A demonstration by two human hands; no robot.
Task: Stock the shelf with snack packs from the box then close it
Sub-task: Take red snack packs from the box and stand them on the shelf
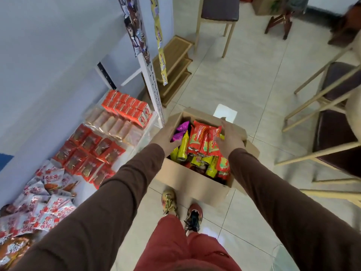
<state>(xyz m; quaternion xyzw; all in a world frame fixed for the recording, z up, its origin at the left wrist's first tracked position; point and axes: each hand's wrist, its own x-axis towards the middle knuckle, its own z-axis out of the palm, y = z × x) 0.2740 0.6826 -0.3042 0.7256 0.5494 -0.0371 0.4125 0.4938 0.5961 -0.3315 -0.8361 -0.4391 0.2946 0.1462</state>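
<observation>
**Both hands in the open carton of snack packs**

An open brown cardboard box (192, 184) is sitting on the pale tiled floor (244, 75), just in front of the person's two shoes (181, 210) and just right of the white metal shelf (150, 75). The left hand (164, 138) is reaching over the box's left edge, fingers curling down toward two purple foil packs (180, 131); whether it is gripping anything cannot be told. The right hand (230, 138) is curling around a bunch of three red-orange wrapped snack packs (204, 139), holding them above the rest. Several yellow-green tube-shaped packs (183, 147) are lying beneath; their exact count cannot be told. On the shelf, red boxed snacks (127, 106), clear-wrapped pale rolls (115, 124), red pouches (91, 153) and white-and-red pouches (45, 202) are lying in four groups. Two strips of hanging packets (148, 32) are dangling from the shelf's upright. Three wooden chairs with dark seats (336, 132) are standing to the right.
</observation>
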